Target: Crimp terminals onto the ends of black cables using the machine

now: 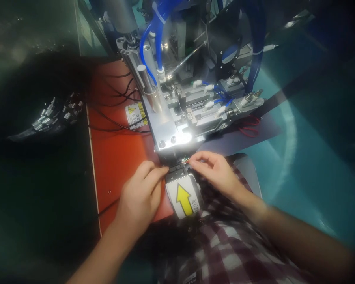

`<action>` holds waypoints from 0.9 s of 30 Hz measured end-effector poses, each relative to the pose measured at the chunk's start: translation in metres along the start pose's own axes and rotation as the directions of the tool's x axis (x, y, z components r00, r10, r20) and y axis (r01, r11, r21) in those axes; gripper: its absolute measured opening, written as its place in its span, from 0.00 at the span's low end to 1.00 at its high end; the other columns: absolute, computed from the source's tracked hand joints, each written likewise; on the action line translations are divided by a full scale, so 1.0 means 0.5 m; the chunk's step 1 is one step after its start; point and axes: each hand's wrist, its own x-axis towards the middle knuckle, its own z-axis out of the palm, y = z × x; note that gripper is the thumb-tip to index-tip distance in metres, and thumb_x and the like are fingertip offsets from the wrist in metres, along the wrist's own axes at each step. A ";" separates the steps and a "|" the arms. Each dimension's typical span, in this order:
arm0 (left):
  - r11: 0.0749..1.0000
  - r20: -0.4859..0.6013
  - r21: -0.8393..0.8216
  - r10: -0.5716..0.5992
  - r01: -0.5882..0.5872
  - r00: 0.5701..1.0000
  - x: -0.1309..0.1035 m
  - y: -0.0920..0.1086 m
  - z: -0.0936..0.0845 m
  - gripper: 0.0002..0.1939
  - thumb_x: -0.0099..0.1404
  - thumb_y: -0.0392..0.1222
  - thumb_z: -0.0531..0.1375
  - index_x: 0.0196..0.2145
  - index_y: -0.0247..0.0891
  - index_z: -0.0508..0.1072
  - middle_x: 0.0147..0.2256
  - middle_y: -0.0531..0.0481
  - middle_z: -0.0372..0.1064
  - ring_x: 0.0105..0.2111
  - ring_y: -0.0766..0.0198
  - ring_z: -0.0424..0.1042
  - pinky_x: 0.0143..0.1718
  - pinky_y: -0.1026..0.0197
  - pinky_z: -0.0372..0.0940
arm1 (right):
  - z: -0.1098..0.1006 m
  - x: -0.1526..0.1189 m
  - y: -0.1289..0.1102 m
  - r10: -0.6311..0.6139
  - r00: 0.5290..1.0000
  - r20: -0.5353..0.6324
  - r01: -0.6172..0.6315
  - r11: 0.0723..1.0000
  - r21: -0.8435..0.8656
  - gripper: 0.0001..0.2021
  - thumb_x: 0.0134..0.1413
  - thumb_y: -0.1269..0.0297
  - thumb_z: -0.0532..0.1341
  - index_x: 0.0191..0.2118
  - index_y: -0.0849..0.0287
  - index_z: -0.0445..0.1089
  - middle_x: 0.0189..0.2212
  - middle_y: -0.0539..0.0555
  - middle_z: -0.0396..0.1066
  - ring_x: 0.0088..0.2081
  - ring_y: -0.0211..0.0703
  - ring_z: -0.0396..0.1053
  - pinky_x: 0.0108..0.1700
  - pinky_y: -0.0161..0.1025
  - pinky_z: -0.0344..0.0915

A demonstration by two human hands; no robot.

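Note:
My left hand (pixel 140 191) is closed at the left of the machine's front, thumb and forefinger pinched on what looks like a thin black cable (pixel 108 207) that runs in from the left behind the hand. From the right, my right hand (pixel 215 169) pinches the thin coloured wires (pixel 185 159), green and orange-red, at the machine's work point. Between the fingertips lies a small dark fixture (pixel 177 169), directly under the metal press head (pixel 177 138). Just below it sits a white cover with a yellow arrow (pixel 183 197). The wires' exact seating in the fixture is too small to tell.
Blue air hoses (pixel 158 39) and pneumatic cylinders (pixel 207 118) fill the machine behind my hands. Its orange base plate (pixel 121 165) carries a warning label (pixel 136 115) and black cables. Shiny metal connector pieces (pixel 47 116) lie in a pile at the left.

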 end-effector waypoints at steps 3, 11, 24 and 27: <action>1.000 -0.002 0.000 0.011 -0.011 1.000 0.001 0.001 0.000 0.11 0.66 0.27 0.54 0.41 0.36 0.73 0.34 0.51 0.66 0.32 0.70 0.68 0.32 0.69 0.64 | 0.006 0.007 -0.004 0.034 0.999 0.018 -0.036 0.997 0.069 0.07 0.49 0.62 0.64 0.29 0.61 0.72 0.27 0.51 0.69 0.27 0.36 0.63 0.28 0.34 0.59; 1.000 -0.039 -0.002 0.004 -0.004 0.999 -0.004 -0.002 -0.002 0.08 0.64 0.27 0.57 0.39 0.35 0.72 0.37 0.51 0.69 0.36 0.69 0.70 0.40 0.69 0.65 | 0.017 0.008 0.002 -0.004 1.000 -0.024 0.005 0.998 0.066 0.08 0.50 0.61 0.62 0.28 0.61 0.68 0.24 0.48 0.64 0.25 0.34 0.59 0.26 0.34 0.57; 0.999 0.017 -0.013 -0.049 0.049 0.999 -0.006 -0.006 -0.006 0.09 0.67 0.30 0.54 0.40 0.36 0.73 0.36 0.50 0.65 0.34 0.68 0.68 0.34 0.67 0.63 | 0.008 -0.021 0.024 -0.205 0.969 -0.137 0.189 0.975 -0.120 0.06 0.56 0.65 0.60 0.37 0.60 0.72 0.32 0.52 0.70 0.26 0.35 0.62 0.28 0.35 0.60; 0.998 0.021 -0.027 -0.050 0.051 0.999 -0.005 -0.006 -0.006 0.09 0.67 0.30 0.54 0.40 0.36 0.73 0.35 0.51 0.65 0.34 0.69 0.68 0.35 0.68 0.63 | 0.011 -0.030 0.025 -0.322 0.927 -0.191 0.285 0.938 -0.195 0.05 0.57 0.67 0.60 0.37 0.59 0.73 0.34 0.52 0.71 0.27 0.35 0.63 0.29 0.35 0.62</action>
